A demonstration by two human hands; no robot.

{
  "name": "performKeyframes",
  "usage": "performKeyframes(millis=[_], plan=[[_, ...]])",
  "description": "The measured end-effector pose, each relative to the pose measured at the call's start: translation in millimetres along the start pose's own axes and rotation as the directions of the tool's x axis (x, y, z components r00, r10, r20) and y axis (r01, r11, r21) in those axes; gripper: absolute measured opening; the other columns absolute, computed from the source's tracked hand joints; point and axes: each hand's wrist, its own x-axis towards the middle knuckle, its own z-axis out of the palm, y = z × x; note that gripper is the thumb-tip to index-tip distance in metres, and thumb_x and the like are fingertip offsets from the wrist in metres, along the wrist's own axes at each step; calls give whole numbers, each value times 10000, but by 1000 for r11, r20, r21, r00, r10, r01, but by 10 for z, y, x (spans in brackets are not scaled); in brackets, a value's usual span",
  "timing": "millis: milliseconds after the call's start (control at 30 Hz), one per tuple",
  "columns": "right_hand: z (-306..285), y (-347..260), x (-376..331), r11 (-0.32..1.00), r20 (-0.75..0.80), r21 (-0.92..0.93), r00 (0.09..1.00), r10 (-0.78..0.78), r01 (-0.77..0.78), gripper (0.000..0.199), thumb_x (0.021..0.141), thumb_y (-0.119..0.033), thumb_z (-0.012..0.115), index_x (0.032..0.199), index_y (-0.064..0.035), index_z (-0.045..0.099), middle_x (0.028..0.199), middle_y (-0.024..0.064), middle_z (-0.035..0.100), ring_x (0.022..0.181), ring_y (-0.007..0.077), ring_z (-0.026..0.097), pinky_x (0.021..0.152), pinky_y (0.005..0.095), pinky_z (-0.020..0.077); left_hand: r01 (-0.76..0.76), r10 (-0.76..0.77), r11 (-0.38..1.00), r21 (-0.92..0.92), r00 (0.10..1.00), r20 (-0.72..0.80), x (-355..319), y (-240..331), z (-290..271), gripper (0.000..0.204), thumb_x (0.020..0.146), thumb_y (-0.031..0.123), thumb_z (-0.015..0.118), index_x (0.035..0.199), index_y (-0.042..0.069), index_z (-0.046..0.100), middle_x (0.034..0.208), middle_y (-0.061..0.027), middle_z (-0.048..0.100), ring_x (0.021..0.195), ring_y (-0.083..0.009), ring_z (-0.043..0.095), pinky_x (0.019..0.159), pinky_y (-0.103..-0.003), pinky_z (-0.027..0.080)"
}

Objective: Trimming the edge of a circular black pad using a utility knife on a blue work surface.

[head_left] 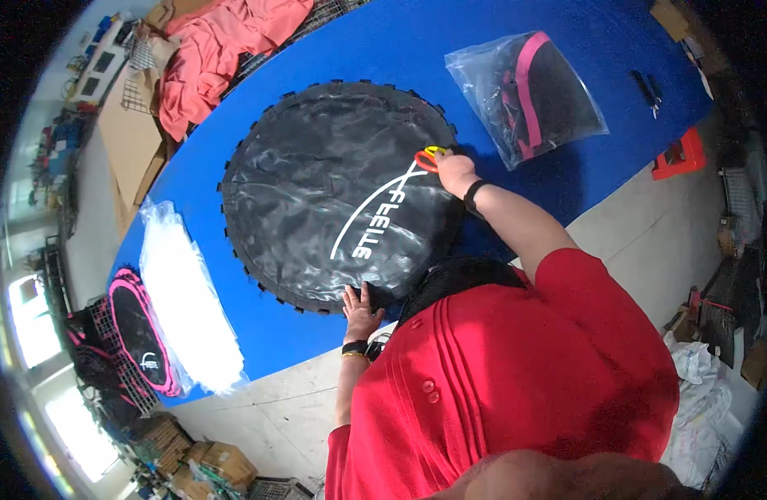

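A round black trampoline mat (308, 183) with small tabs around its rim and white lettering lies flat on the blue table (350, 50). Red and yellow scissors (426, 160) are in my right hand (457, 172), over the mat's right part. Its fingers are closed on the handles; the blades are hard to make out against the white print. My left hand (361, 315) rests on the mat's near edge, fingers spread and holding nothing. Part of the near right rim is hidden behind my body.
A clear bag with a black and pink item (558, 92) lies at the far right, near a black tool (647, 90). White plastic bags (187, 292) are stacked on the left, beside a pink-edged black piece (137, 329). A red frame (682, 156) stands off the right edge.
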Motion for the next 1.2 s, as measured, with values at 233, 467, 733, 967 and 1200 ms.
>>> performKeyframes(millis=[233, 467, 733, 967, 1200], plan=[[-4, -36, 419, 998, -83, 28, 995, -56, 59, 340, 1043, -293, 376, 1160, -92, 624, 1086, 160, 667, 876, 371, 698, 768, 496, 544, 7, -7, 1000, 18, 1000, -24, 9, -19, 42, 1084, 792, 361, 796, 1614, 249, 99, 1627, -315, -2, 1494, -532, 42, 1132, -683, 249], [-54, 183, -247, 958, -172, -5, 943, -284, 287, 243, 961, -147, 445, 1135, -100, 609, 1120, 190, 650, 811, 328, 713, 651, 449, 561, -7, 8, 999, 34, 1000, -14, 14, -14, 57, 1094, 791, 380, 795, 1612, 216, 91, 1621, -321, -4, 1487, -547, 32, 1127, -698, 239], [-91, 314, -1064, 893, -135, -193, 891, -434, 406, 388, 914, -122, 506, 1289, -131, 606, 1339, 197, 609, 685, 277, 709, 593, 371, 563, 12, -13, 999, 51, 1000, 11, 31, 17, 1, 1076, 814, 358, 771, 1615, 204, 70, 1624, -319, -33, 1490, -545, 18, 1157, -669, 204], [-311, 171, -978, 867, 121, -271, 908, -400, 418, 379, 935, -155, 496, 1298, -152, 607, 1363, 162, 591, 913, 327, 700, 841, 535, 522, 62, -63, 995, 78, 998, 13, 4, 72, 51, 1109, 797, 338, 795, 1615, 244, 51, 1633, -293, -56, 1498, -525, 21, 1169, -657, 191], [-227, -298, -445, 863, 61, -247, 896, -439, 440, 356, 936, -157, 489, 1265, -153, 627, 1223, 107, 607, 1182, 298, 544, 1012, 450, 418, 12, -3, 997, 81, 994, -110, -18, 68, 91, 1054, 802, 336, 782, 1607, 225, 112, 1625, -304, 19, 1485, -538, 86, 1131, -684, 247]])
